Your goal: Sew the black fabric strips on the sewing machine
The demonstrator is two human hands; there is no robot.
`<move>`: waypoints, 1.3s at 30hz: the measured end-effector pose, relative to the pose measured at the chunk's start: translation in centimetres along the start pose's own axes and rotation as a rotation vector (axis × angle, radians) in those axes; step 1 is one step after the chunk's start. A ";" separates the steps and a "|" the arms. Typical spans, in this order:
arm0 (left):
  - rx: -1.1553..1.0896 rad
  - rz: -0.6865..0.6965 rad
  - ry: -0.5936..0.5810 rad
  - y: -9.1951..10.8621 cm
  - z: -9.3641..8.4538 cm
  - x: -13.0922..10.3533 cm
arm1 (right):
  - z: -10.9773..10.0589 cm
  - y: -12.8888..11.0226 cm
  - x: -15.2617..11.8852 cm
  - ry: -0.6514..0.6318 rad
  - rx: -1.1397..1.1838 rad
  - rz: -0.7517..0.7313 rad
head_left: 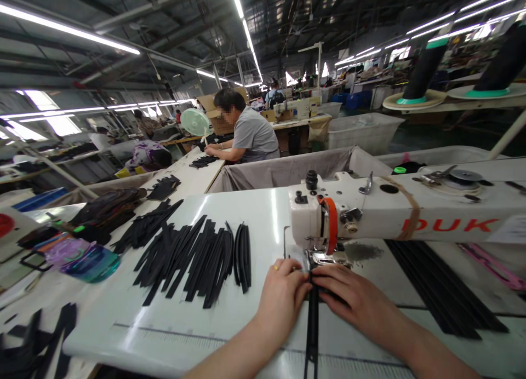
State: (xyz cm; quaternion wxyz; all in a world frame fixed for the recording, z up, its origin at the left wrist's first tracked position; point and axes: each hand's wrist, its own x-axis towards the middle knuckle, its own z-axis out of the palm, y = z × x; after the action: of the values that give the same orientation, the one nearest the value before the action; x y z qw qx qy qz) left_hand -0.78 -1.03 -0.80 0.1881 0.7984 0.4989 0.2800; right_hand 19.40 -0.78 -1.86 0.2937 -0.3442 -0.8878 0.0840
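A white sewing machine (370, 206) with red letters stands at the right. Under its needle area runs a narrow black strip (312, 324), which hangs down toward the table's front edge. My left hand (283, 291) has its fingers closed on the strip's left side, near the presser foot (324, 257). From the right, my right hand (349, 294) presses its fingers together on the same strip. The hands nearly meet there, and the strip's far end is hidden under the foot. Piles of black strips (209, 261) lie left of my hands.
More long black strips (444, 288) lie below the machine arm. A purple and teal jug (88, 258) stands at the left. Thread cones (423, 72) rise at the upper right. Across the table, a person in grey (255, 132) handles black pieces beside a green fan (195, 121).
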 end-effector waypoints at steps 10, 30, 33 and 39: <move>0.035 0.120 0.019 -0.3 0.1 0.4 | 1.0 0.3 0.2 0.066 -0.103 -0.037; -0.028 0.133 -0.012 -0.6 0.0 1.0 | 1.3 -0.2 0.4 0.027 -0.285 -0.022; -0.007 0.135 -0.014 -0.4 0.0 1.1 | 1.2 -0.3 0.4 0.024 -0.266 -0.014; 0.083 0.162 -0.025 -0.3 0.4 1.4 | 1.1 -0.3 0.7 0.040 -0.217 0.014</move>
State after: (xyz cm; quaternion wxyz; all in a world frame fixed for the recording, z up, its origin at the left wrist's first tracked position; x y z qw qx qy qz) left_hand -0.24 0.41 -0.96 0.1380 0.8467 0.4414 0.2633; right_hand 18.19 -0.54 -2.34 0.2716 -0.3817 -0.8833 -0.0175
